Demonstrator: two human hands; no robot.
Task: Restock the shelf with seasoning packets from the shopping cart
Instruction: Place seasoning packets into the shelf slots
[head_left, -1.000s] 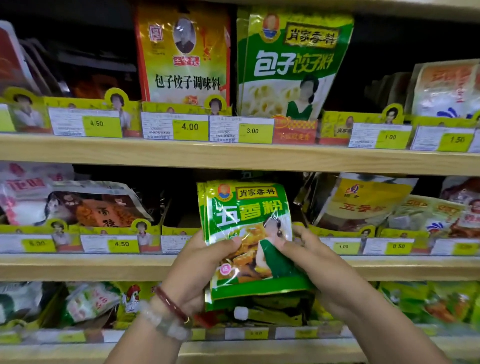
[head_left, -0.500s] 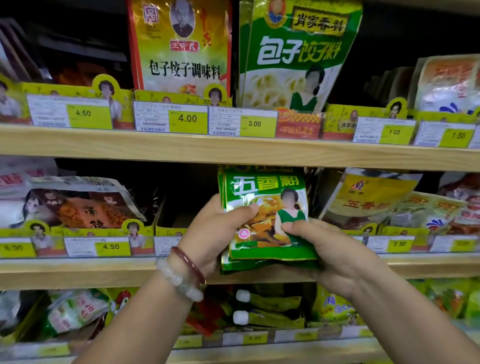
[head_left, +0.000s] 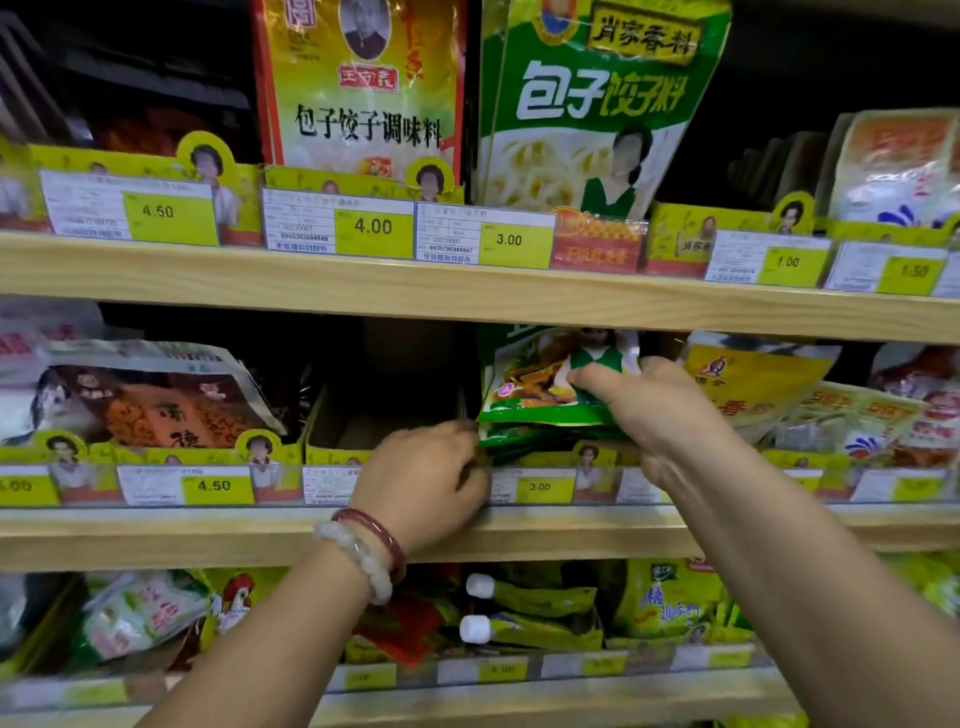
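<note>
Small stack of glossy green plastic seasoning packets (head_left: 540, 384) has moved up and back since a second ago, from held in front of the middle wooden shelf (head_left: 208, 538) to half inside its slot, top edge now hidden under the upper shelf board. Right hand (head_left: 660, 415) keeps its grip, thumb pinching the front packet; left hand (head_left: 431, 478) has dropped off the stack, fingers curled at the yellow cardboard display tray (head_left: 332, 441) lip, whether it holds anything cannot tell. Judged: placement nearly done, packets just need pushing far and releasing. Left tray compartment looks empty and dark; tray further left holds brown-orange foil pouches (head_left: 156, 405); right one holds yellow pouches (head_left: 753, 379). Shopping cart not in view.
</note>
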